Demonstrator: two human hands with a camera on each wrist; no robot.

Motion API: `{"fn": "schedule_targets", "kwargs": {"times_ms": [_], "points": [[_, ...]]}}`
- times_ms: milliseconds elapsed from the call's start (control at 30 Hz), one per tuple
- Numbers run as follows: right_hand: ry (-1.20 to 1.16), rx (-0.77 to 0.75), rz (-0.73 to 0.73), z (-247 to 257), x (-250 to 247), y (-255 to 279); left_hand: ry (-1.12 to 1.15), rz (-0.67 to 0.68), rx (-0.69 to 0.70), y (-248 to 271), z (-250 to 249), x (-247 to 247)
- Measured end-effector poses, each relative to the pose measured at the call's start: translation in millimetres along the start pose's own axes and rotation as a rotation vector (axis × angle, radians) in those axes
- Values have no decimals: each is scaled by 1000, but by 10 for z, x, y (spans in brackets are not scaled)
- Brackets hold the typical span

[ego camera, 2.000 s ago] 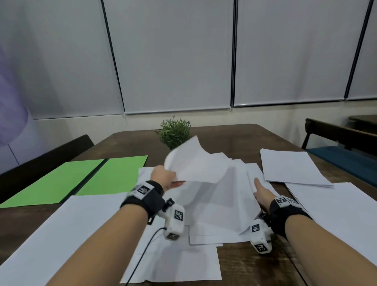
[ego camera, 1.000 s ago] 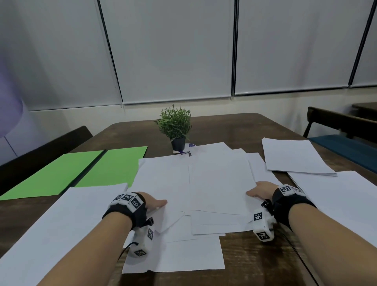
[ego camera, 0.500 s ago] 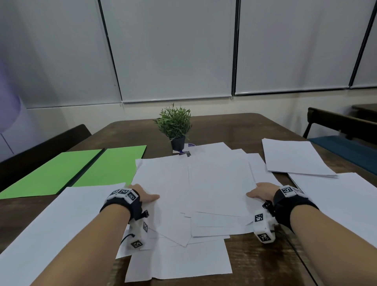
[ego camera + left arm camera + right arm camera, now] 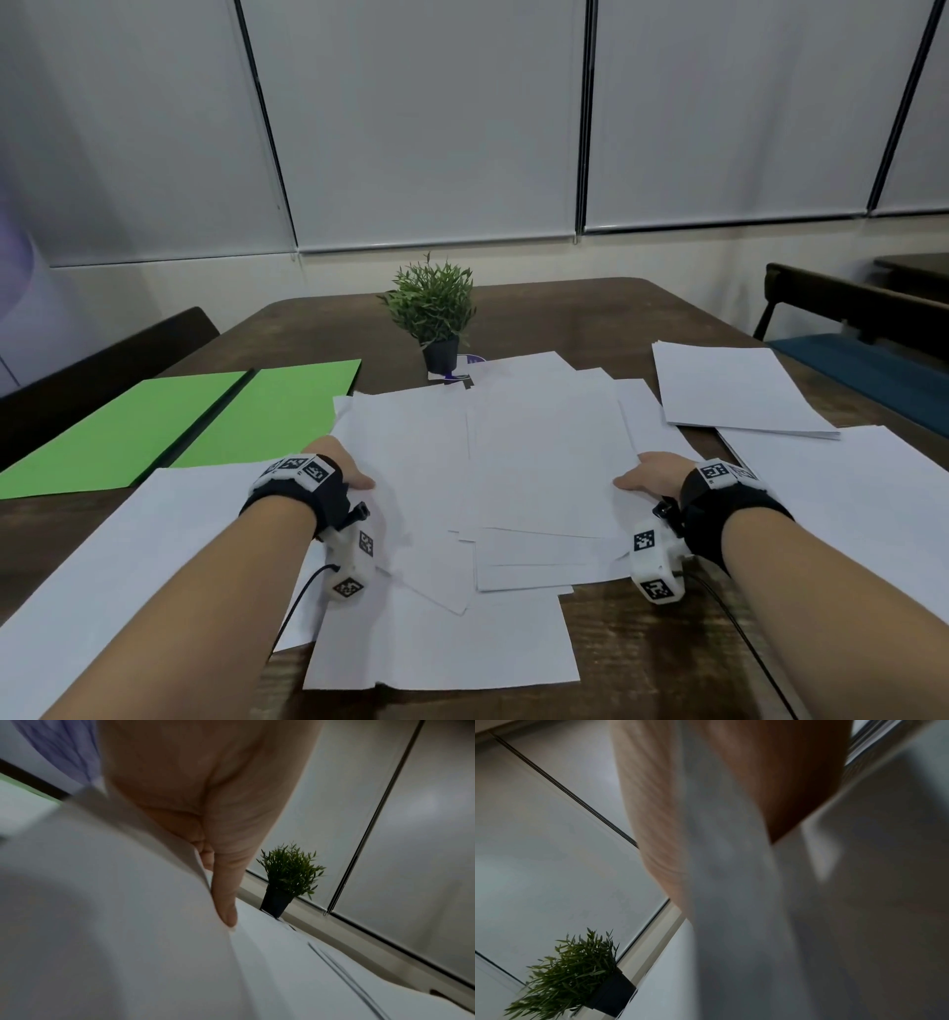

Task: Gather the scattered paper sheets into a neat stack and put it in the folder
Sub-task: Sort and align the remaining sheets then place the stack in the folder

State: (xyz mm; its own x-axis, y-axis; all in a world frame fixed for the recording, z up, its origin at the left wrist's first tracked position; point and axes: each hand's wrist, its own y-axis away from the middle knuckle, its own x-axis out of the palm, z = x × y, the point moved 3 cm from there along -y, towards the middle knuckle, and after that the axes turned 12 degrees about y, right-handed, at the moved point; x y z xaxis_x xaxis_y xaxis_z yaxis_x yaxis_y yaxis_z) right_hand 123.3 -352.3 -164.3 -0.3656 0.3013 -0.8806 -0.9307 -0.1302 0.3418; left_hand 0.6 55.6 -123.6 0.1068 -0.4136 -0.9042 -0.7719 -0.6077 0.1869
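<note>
A loose pile of white paper sheets (image 4: 539, 462) lies fanned out in the middle of the brown table (image 4: 616, 642). My left hand (image 4: 344, 470) holds the pile's left edge, thumb on top and fingers tucked under the sheets (image 4: 115, 923). At the pile's right edge my right hand (image 4: 652, 475) has its thumb on top; in the blurred right wrist view, paper (image 4: 731, 902) runs across the palm. An open green folder (image 4: 205, 426) lies flat at the left, apart from both hands.
More sheets lie around: a small stack (image 4: 734, 395) at the far right, a big sheet (image 4: 862, 503) under my right forearm, another (image 4: 128, 555) at the left, one (image 4: 447, 647) near me. A potted plant (image 4: 431, 308) stands behind the pile. Chairs (image 4: 847, 308) flank the table.
The sheet my left hand held up now lies on the pile. Both hands have come down to the pile's side edges; the left has slid slightly forward along its edge.
</note>
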Motion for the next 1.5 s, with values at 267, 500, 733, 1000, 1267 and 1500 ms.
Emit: {"fn": "schedule_targets", "kwargs": {"times_ms": [267, 500, 733, 1000, 1267, 1500], "points": [[66, -16, -11, 41, -19, 70, -27, -135, 80, 109, -72, -225], [60, -24, -21, 59, -34, 120, 126, -339, 207, 171, -147, -614], [48, -46, -18, 80, -41, 154, 222, -456, 238, 227, -159, -928], [66, -50, -32, 86, -34, 170, 449, -704, 377, 361, -333, -1574], [63, -28, -38, 123, -29, 199, 686, -613, 390, 559, -591, -1796], [75, -17, -21, 101, -20, 162, 850, -343, 459, 693, -1007, -1632]]}}
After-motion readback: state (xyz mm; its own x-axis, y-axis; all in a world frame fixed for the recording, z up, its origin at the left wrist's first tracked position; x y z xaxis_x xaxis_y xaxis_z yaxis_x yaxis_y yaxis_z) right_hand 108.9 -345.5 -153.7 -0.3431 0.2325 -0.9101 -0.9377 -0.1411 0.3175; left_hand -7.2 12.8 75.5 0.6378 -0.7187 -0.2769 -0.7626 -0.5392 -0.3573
